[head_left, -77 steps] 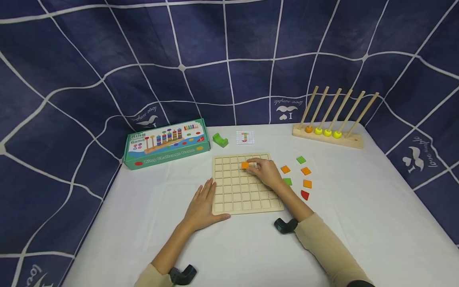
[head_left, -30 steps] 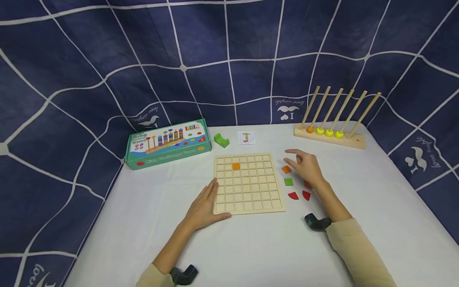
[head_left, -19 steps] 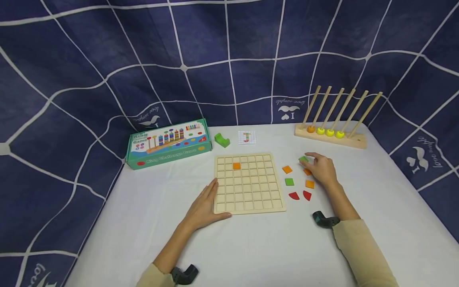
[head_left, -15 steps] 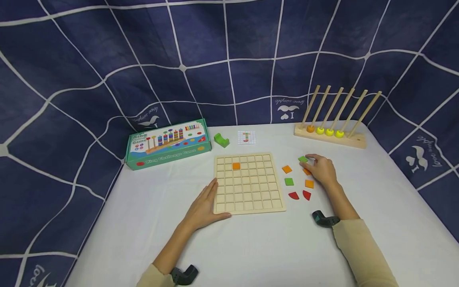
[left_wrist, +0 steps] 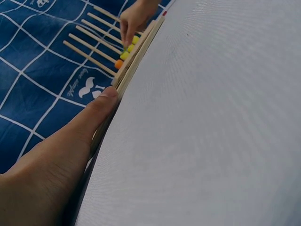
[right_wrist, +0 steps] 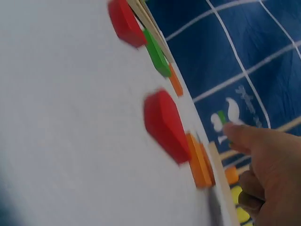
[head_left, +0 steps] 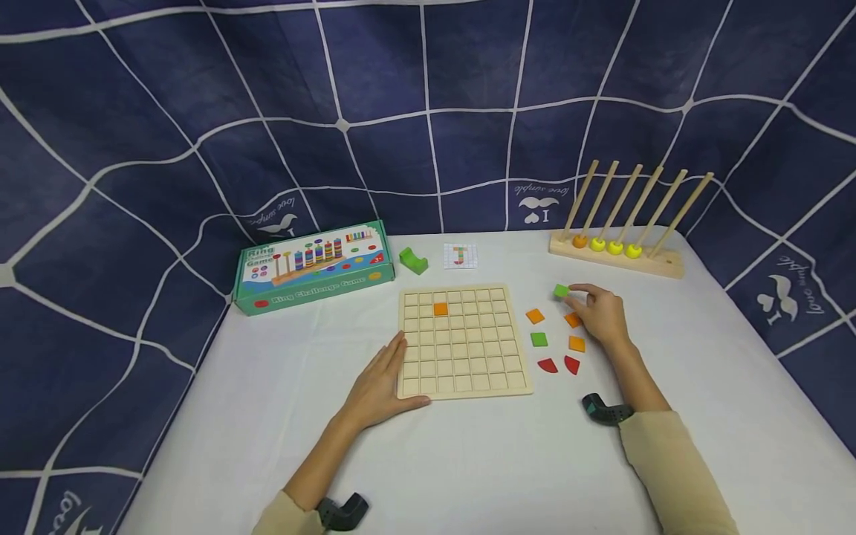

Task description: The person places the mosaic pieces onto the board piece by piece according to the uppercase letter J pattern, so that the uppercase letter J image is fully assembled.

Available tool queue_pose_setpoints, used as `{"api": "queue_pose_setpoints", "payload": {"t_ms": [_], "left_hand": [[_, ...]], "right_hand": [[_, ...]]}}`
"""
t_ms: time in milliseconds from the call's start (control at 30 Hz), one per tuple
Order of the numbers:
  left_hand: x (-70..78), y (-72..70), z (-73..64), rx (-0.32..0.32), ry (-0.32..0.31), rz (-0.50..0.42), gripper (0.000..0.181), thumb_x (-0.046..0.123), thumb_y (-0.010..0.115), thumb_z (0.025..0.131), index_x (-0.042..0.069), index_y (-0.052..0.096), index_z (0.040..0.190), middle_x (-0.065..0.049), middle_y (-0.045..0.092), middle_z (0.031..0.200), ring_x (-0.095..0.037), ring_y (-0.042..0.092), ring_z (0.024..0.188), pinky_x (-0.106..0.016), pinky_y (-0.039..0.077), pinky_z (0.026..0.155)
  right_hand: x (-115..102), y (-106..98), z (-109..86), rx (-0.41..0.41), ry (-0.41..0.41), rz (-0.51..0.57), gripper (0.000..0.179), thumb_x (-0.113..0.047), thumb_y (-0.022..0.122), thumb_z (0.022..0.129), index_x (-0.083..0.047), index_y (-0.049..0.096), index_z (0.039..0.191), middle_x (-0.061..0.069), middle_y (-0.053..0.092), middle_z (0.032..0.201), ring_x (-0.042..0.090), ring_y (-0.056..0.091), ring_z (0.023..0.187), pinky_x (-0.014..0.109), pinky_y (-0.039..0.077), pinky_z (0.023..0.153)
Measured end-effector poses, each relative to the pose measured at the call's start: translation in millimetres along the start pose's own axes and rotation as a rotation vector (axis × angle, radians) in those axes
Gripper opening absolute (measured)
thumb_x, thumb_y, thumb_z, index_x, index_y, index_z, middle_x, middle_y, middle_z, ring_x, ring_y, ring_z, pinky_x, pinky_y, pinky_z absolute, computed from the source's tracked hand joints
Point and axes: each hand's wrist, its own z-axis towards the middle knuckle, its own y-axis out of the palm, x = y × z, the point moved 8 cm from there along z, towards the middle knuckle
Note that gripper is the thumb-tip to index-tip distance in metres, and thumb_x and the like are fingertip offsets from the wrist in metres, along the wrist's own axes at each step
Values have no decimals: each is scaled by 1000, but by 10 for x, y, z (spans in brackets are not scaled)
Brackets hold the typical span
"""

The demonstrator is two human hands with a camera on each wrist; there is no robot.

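My right hand [head_left: 600, 316] pinches a green square tile [head_left: 561, 291] between thumb and index finger, right of the board. The right wrist view also shows that green tile [right_wrist: 221, 116] at the fingertips. My left hand [head_left: 377, 383] lies with straight fingers along the left edge of a wooden grid board [head_left: 464, 371], its thumb at the front edge. One orange square tile [head_left: 440, 309] sits in a cell of the board's second row from the back. Under and beside my right hand lie orange tiles [head_left: 576, 344], another green tile [head_left: 539, 339] and two red quarter-round tiles [head_left: 548, 365].
Behind the board lie a small card with a letter pattern [head_left: 460, 256] and a green curved block [head_left: 413, 261]. A green game box [head_left: 314, 267] stands at the back left. A peg stand [head_left: 615, 256] with orange and yellow beads is at the back right.
My right hand has left the orange tile in a board cell, moved right over the loose tiles and taken the far green tile, which has shifted slightly left and away. My left hand stays put.
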Motion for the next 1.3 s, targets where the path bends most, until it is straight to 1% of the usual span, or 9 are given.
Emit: {"api": "queue_pose_setpoints", "payload": {"t_ms": [167,333,433,533,733,900,967,1133,1300], "left_hand": [[8,-8,-8,-6,7,9,115,79,50,69,-1,18,145,-10,12,153,-16,12,139,-33,17,110],[12,-18,-6,-3,10,-4,116,79,51,69,-1,15,146,-10,12,153,-16,11,139,-33,15,110],[9,-15,-4,-6,6,-5,116,78,51,69,0,14,146,-10,12,153,-16,10,139,-32,15,110],[8,-6,-1,-9,2,-6,116,78,52,69,0,14,146,-10,12,153,-16,10,139,-32,15,110],[10,19,6,-19,-5,-20,116,78,53,69,1,13,147,-10,11,153,-16,11,139,-33,15,110],[13,24,8,-22,-1,-17,116,78,52,69,1,12,147,-10,11,154,-16,11,139,-33,15,110],[19,20,9,-25,0,-19,116,77,52,69,1,13,147,-10,11,153,-16,10,139,-34,15,110],[23,9,7,-37,-8,-21,114,76,53,70,2,14,147,-10,11,153,-16,10,139,-34,15,110],[16,11,12,-53,-12,-17,114,78,51,70,3,14,147,-8,9,154,-15,8,139,-34,14,111]], "right_hand": [[-440,149,-65,-8,-119,49,31,-25,71,82,-6,68,106,0,34,50,16,31,42,26,24,35],[-876,456,-173,-72,-252,67,31,-26,72,81,-7,68,105,-3,35,48,10,28,41,24,24,37],[-1042,672,-211,-134,-279,73,32,-29,71,82,-8,68,106,-4,35,47,8,26,40,24,25,38],[-1157,860,-224,-189,-271,81,33,-31,69,83,-9,68,107,-5,34,45,8,26,40,24,25,38],[-1305,1105,-194,-227,-270,92,32,-32,68,84,-10,69,108,-2,43,46,9,29,42,26,30,40],[-1392,1192,-154,-214,-295,111,31,-30,69,84,-9,69,106,5,63,65,9,39,48,27,41,49],[-1408,1214,-143,-213,-300,104,30,-29,69,83,-10,70,106,5,63,64,10,38,49,28,41,50],[-1422,1261,-128,-233,-300,66,30,-30,68,84,-11,70,107,-3,45,48,10,32,46,28,36,45],[-1440,1269,-121,-226,-314,30,31,-32,69,83,-12,70,107,-7,44,49,10,35,46,26,35,43]]}}
